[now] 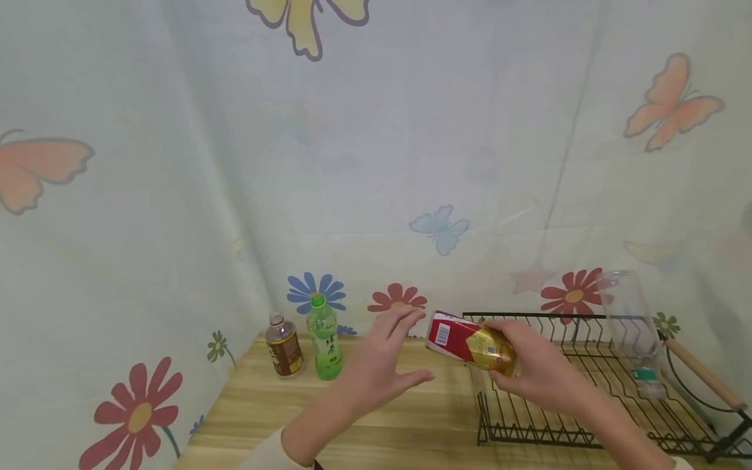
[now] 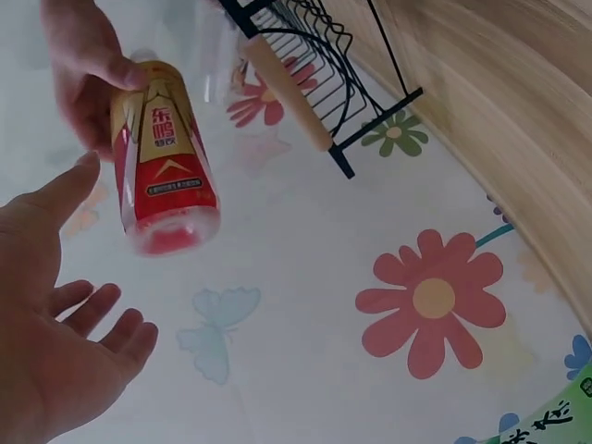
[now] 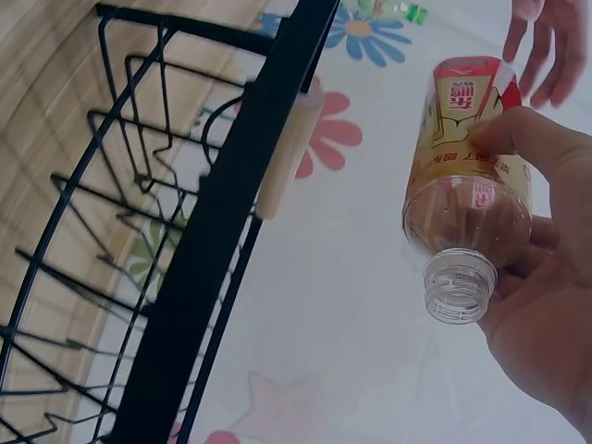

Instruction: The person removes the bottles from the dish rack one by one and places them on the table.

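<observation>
My right hand (image 1: 537,362) grips a clear plastic bottle (image 1: 470,343) with a red and gold label, its base pointing left toward my other hand. In the right wrist view the bottle's uncapped neck (image 3: 460,287) shows below the thumb, and no drink shows inside. My left hand (image 1: 382,365) is held up with fingers and thumb spread, a short gap from the bottle's base, holding nothing. In the left wrist view its fingers (image 2: 116,328) are relaxed, beside and below the bottle (image 2: 165,157).
A green bottle (image 1: 325,339) and a brown-labelled bottle (image 1: 284,346) stand on the wooden table (image 1: 411,405) at the left. On the right is a black wire rack (image 1: 529,434) with a wooden handle (image 1: 705,372); a clear bottle (image 1: 631,320) leans in it. A patterned curtain (image 1: 376,163) hangs behind.
</observation>
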`<move>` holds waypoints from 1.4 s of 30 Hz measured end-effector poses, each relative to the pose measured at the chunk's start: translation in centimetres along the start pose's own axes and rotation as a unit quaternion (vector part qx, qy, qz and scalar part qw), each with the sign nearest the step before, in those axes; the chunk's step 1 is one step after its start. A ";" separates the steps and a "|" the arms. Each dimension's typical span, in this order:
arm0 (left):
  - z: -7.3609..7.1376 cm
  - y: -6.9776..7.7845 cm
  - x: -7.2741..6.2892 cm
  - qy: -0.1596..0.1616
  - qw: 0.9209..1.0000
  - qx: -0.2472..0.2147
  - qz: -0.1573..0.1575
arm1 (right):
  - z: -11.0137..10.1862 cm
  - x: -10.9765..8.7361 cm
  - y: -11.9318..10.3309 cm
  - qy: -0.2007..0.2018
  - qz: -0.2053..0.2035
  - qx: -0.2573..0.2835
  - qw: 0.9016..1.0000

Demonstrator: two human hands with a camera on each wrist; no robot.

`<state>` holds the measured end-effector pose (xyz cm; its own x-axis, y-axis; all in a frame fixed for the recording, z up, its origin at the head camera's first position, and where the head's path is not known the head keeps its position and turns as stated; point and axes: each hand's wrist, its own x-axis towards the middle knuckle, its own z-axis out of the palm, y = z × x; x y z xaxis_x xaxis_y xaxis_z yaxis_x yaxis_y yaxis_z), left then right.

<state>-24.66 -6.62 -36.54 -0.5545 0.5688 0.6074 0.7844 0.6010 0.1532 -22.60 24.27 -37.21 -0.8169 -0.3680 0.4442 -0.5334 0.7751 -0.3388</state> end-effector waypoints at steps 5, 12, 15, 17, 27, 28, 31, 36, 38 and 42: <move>0.5 0.8 0.1 -0.023 0.999 0.036 0.008 | 0.6 0.0 -1.2 -0.024 -0.022 0.010 0.999; 1.3 1.0 0.5 -0.061 0.997 0.044 0.022 | 1.2 -0.1 -2.1 -0.040 -0.043 0.012 0.998; 1.7 1.0 0.5 -0.073 0.996 0.053 0.022 | 1.7 -0.1 -2.3 -0.042 -0.049 0.011 0.998; 1.8 1.0 0.5 -0.078 0.995 0.060 0.022 | 1.9 0.0 -2.4 -0.046 -0.046 0.015 0.998; 2.8 1.2 0.5 -0.092 0.992 0.087 0.016 | 2.2 0.0 -3.1 -0.040 -0.060 -0.021 0.997; 2.9 1.3 0.5 -0.091 0.992 0.091 0.016 | 2.3 0.0 -3.1 -0.038 -0.064 -0.025 0.997; 3.0 1.3 0.5 -0.087 0.991 0.103 0.019 | 2.4 -0.1 -3.2 -0.029 -0.074 -0.039 0.996; 3.2 1.4 0.5 -0.074 0.991 0.111 0.022 | 2.6 0.0 -3.0 -0.016 -0.087 -0.046 0.995; 3.3 1.4 0.6 -0.071 0.991 0.113 0.020 | 2.7 0.0 -2.9 -0.013 -0.092 -0.043 0.995; 3.6 1.5 0.6 -0.067 0.991 0.116 0.013 | 2.8 0.1 -2.7 -0.009 -0.101 -0.046 0.994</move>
<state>-24.80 -3.41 -38.75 -0.5795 0.6461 0.4968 0.7224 0.6894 -0.0539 -21.82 20.71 -38.57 -0.7000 -0.5288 0.4800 -0.6648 0.7279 -0.1677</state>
